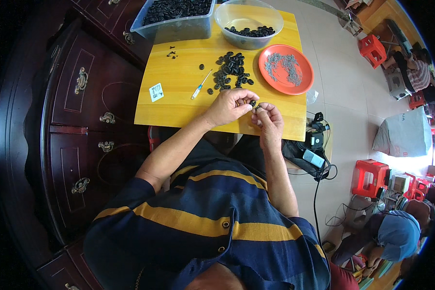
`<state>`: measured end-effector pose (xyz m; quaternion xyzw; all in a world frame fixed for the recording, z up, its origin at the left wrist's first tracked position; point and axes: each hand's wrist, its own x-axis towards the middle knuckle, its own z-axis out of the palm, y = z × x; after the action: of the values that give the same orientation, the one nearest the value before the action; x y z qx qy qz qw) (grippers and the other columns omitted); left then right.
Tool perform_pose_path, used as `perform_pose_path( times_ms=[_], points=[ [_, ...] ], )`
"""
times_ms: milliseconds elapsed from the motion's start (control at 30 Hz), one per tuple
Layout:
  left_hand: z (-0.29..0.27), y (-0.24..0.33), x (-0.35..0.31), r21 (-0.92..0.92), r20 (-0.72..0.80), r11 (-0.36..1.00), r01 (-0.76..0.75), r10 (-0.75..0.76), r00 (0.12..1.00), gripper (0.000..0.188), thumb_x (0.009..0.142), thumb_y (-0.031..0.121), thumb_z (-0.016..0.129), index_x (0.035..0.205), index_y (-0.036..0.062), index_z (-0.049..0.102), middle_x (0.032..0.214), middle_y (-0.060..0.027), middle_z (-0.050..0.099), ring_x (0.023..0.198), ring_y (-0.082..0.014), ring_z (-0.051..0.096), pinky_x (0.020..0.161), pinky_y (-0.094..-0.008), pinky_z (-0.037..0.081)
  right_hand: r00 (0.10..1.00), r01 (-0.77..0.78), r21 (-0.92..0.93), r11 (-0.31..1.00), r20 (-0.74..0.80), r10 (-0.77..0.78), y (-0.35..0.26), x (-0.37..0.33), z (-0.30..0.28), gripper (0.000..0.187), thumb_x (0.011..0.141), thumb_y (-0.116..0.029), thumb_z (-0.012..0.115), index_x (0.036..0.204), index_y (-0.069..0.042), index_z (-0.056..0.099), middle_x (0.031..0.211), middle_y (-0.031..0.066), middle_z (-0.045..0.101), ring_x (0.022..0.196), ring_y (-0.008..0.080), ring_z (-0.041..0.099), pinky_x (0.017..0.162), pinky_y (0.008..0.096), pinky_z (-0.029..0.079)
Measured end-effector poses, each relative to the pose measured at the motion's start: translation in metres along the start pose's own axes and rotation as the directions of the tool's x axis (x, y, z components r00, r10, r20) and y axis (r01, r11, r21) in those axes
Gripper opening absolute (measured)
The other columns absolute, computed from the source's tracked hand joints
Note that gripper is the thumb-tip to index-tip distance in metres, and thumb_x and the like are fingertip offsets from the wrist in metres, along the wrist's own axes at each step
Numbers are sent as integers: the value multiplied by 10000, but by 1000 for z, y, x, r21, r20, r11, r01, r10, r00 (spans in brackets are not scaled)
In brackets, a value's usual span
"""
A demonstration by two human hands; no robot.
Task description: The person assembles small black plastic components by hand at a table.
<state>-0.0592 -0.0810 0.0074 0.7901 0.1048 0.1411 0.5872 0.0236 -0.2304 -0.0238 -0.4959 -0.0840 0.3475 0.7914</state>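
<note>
Above the near edge of the yellow wooden bench (174, 99), the left hand (228, 105) pinches a small black oval piece (252, 103) and the right hand (269, 120) a tiny dark part (257, 108), fingertips close together, likely for fine control.

One bare left hand (231, 106) and one bare right hand (268, 120) are working over one yellow wooden tabletop (169, 108). The left is pinching one small, glossy black oval piece (252, 103). Dozens of similar pieces (229, 70), too crowded for exact counting, are lying ahead. Left of the hands, one slim screwdriver with a blue-and-white handle (196, 92) and one white rectangular card (156, 92) are lying. Ahead-right, one round orange-red plate (309, 76) is holding uncountable thin grey pins (290, 70). Farther ahead, one translucent rectangular tub (179, 30) and one clear round bowl (227, 19) are standing.
</note>
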Motion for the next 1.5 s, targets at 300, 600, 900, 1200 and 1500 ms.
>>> perform_pose_path(
  times_ms=[300,600,900,1200,1500],
  points=[
    [2,1,3,-9,37,1000,-10,11,999,248,852,-11,646,1093,40,673,905,6,660,830,-62,615,767,-234,516,999,10,-19,1000,-37,-11,-2,-1,1,107,927,-56,604,1029,-28,585,818,23,631,668,89,601,599,225,496],
    [-4,7,9,157,90,979,-130,117,989,249,807,-19,641,1039,42,706,897,-63,671,833,-145,644,775,-277,517,1000,-10,-56,998,-7,10,4,1,-2,118,936,-65,612,1041,-12,612,829,18,648,698,80,611,626,216,500],
    [-6,24,12,219,162,971,-95,60,985,375,752,84,676,1124,44,661,886,-94,642,812,-231,650,749,-340,534,979,-199,81,977,69,193,0,2,-5,139,962,-162,603,1026,-41,629,932,35,684,779,106,648,694,243,523],
    [10,20,4,634,22,725,-269,330,944,335,733,121,732,1054,59,658,948,-95,646,906,-285,646,770,-386,532,983,-184,286,940,41,180,11,4,-3,122,961,-167,587,1023,-62,599,985,87,694,875,178,685,762,323,569],
    [6,16,4,558,26,791,-251,286,958,253,763,112,704,1004,40,680,950,-106,666,885,-294,656,763,-379,533,973,-232,301,925,71,221,7,5,-2,94,948,-159,610,983,-74,633,890,37,677,804,129,657,741,297,551]
  ],
)
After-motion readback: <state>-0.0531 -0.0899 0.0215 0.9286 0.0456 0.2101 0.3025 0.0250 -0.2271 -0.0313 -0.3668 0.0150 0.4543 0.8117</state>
